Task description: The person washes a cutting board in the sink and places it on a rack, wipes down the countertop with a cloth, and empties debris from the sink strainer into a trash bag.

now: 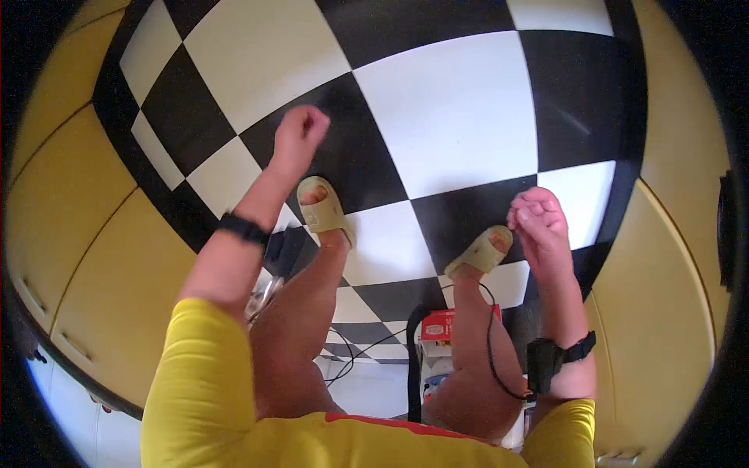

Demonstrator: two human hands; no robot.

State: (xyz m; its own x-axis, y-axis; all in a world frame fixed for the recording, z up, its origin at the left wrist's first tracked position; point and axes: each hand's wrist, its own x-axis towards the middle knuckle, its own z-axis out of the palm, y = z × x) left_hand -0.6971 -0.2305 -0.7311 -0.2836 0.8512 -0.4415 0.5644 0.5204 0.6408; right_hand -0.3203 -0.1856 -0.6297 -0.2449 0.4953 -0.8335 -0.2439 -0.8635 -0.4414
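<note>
Above the checkered floor (452,109), my left hand (300,136) is raised with its fingers curled in; what it holds, if anything, is too small to make out. Below it lies a black tile, and the sandal (324,207) on my left foot is nearest. My right hand (540,218) is curled, thumb against the fingers, with nothing clear to see in it. It is just right of the other sandal (484,251). Black straps with devices (546,365) are on both forearms, and a cable runs from the right one.
Yellow cabinets (125,288) with metal handles line the left side, and a yellow panel (663,257) stands at the right. Between and behind my legs are a red box (437,331), a black strap and loose dark cables (351,359).
</note>
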